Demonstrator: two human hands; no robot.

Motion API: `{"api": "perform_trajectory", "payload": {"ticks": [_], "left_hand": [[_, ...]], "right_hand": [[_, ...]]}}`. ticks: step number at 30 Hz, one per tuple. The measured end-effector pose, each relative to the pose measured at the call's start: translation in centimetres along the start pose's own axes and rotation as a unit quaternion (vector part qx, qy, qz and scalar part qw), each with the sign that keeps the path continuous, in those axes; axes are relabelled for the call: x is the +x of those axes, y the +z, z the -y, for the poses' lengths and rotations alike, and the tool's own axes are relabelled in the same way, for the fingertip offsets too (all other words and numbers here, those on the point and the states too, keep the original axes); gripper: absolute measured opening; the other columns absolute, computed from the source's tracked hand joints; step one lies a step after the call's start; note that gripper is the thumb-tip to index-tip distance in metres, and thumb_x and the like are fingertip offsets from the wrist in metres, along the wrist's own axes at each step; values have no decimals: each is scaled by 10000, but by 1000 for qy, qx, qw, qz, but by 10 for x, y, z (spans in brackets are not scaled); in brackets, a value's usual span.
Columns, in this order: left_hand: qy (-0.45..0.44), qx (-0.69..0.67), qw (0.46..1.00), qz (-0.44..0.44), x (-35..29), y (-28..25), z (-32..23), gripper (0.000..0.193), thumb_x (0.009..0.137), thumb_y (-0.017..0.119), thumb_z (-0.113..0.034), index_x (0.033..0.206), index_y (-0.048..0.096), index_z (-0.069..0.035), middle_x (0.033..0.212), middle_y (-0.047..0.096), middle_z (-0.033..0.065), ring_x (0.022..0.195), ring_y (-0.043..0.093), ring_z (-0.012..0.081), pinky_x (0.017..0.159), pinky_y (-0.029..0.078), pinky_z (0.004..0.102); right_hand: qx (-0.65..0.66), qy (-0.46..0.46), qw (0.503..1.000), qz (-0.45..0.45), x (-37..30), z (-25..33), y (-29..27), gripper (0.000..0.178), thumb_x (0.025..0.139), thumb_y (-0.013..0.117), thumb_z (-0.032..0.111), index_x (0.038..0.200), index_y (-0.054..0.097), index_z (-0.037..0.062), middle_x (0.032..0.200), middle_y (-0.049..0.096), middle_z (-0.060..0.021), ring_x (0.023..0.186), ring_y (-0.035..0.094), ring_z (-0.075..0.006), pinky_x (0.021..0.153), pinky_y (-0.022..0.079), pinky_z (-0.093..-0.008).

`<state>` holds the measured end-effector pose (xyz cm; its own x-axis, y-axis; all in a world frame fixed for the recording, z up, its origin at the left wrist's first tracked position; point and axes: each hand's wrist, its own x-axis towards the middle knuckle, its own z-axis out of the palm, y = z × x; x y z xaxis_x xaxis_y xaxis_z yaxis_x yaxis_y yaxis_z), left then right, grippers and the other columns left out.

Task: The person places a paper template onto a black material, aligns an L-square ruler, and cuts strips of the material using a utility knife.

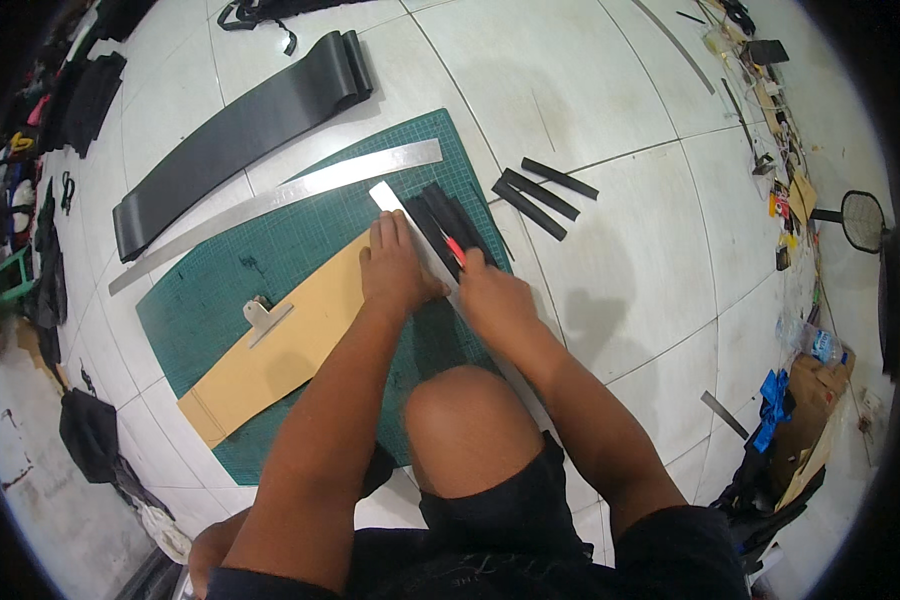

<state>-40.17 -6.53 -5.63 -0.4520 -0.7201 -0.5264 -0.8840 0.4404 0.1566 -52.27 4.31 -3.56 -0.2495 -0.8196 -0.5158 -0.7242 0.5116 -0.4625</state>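
My left hand (pixel 398 268) lies with its fingers stretched out, pressing on a metal ruler (pixel 381 194) that slants across the green cutting mat (pixel 300 235). My right hand (pixel 497 303) is closed round a red cutter knife (pixel 456 251). The knife's front end points away from me, over black strips of material (pixel 438 208) beside the ruler; its blade is too small to make out. A tan board (pixel 300 345) with a metal bulldog clip (pixel 261 314) lies left of my left hand, partly under my forearm.
A long metal straightedge (pixel 300 188) crosses the mat's far side. Beyond it lies a folded length of black sheet (pixel 245 130). Three short black strips (pixel 548 193) rest on the tiles to the right. Further right stands a cardboard box (pixel 820 400); my bent knee (pixel 475 430) is over the mat's near edge.
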Motion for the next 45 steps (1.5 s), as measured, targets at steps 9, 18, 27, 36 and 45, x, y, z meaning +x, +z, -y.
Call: {"api": "perform_trajectory", "payload": {"ticks": [9,18,27,36,45], "left_hand": [[14,44,999,-26,5,12,12,1113,729,826,-378,1541,185,33,1571,282,230,1474,292,390,1121,402,486],[19,23,999,-12,2,4,5,1246,621,909,-422,1539,198,33,1575,282,210,1484,278,364,1137,395,472],[3,18,1000,-3,-2,-4,4,1380,542,945,-522,1545,186,46,1586,269,209,1497,253,357,1166,370,457],[18,23,999,-42,3,12,10,1180,669,867,-411,1546,210,28,1578,294,177,1487,272,308,1118,396,472],[33,70,997,-7,3,8,11,1110,722,821,-359,1548,193,36,1580,263,245,1481,272,387,1110,416,488]], "right_hand": [[-13,-32,999,-3,55,36,15,176,947,502,134,1064,529,5,938,727,-250,890,735,-385,790,577,-493],[-31,-47,997,47,51,24,-1,252,957,534,179,1139,540,4,969,726,-245,921,725,-390,823,563,-494],[-38,45,985,164,-85,-42,-3,201,962,463,123,1119,476,-1,870,708,-257,824,703,-447,741,531,-565],[4,-45,998,-50,32,22,14,176,943,489,127,1079,488,15,872,717,-237,818,727,-404,725,565,-517],[0,-45,998,-48,58,44,8,180,963,492,171,1048,529,17,905,730,-224,851,742,-363,741,586,-472]]}}
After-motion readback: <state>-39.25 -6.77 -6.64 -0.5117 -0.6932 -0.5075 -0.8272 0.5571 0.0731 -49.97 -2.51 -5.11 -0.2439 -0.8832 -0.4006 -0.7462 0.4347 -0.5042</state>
